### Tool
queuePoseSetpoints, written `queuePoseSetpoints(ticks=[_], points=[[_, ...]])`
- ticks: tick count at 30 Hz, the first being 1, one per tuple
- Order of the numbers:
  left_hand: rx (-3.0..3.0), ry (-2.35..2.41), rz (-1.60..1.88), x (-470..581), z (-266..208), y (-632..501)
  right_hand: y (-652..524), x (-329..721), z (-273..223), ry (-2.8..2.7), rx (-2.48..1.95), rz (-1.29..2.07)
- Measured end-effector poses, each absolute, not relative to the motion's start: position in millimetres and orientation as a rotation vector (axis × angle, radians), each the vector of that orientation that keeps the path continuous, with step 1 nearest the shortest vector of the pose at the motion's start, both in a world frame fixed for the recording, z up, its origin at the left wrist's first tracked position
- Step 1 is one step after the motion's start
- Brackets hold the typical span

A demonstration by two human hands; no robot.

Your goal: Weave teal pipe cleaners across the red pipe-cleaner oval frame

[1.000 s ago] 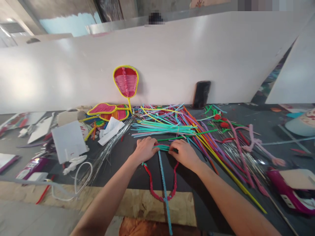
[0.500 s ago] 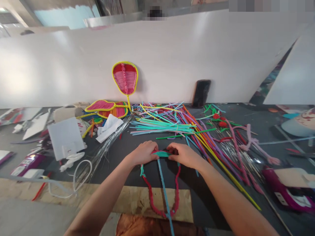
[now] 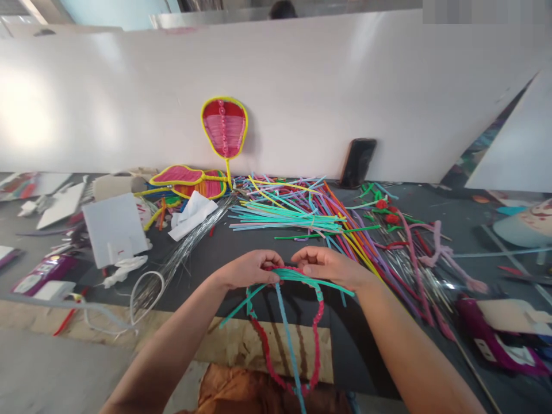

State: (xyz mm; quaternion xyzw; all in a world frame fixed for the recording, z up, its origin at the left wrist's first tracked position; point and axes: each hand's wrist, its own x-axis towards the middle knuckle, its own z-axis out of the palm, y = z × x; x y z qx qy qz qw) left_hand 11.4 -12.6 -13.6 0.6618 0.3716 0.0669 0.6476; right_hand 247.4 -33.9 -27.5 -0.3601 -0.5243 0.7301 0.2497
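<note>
A red pipe-cleaner loop [image 3: 318,336] hangs between my hands over the near table edge. A light-blue pipe cleaner [image 3: 286,330] runs down its middle from top to bottom. Turquoise pipe cleaners [image 3: 295,275] lie along the loop's top, with loose ends sticking out to both sides. My left hand [image 3: 250,269] pinches the top of the loop at its left, thumb in front. At the right of the top, my right hand [image 3: 334,269] has thumb and curled fingers closed on the turquoise strands; its fingertips are partly hidden.
A bundle of turquoise pipe cleaners [image 3: 284,219] lies ahead of my hands. Beyond it a pink-and-yellow paddle-shaped piece [image 3: 224,129] stands against the white panel [image 3: 302,86], with a phone [image 3: 357,163] leaning to its right. Metal wires [image 3: 185,253] and a white cable [image 3: 161,282] lie left.
My right hand has shifted slightly right along the loop's top. Turquoise ends now stick out to the lower left and right. The view has tilted down slightly.
</note>
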Motion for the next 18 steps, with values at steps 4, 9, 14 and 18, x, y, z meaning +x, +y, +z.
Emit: queuePoseSetpoints(ticks=[4,9,14,18], points=[[1.369,0.882,0.253,12.6,-18.8,-14.2,-33.7,244.4,-30.9,-1.321,-1.082,2.001],[1.301,0.868,0.312,15.0,-24.7,-15.1,-37.9,233.3,-34.1,-1.374,-1.050,2.150],[1.193,0.862,0.350,12.4,-31.8,-14.1,-38.1,232.2,-34.3,-1.398,-1.138,2.140],[1.203,0.859,0.341,10.3,-31.4,-14.2,-37.5,233.2,-36.4,-1.404,-1.145,2.092]])
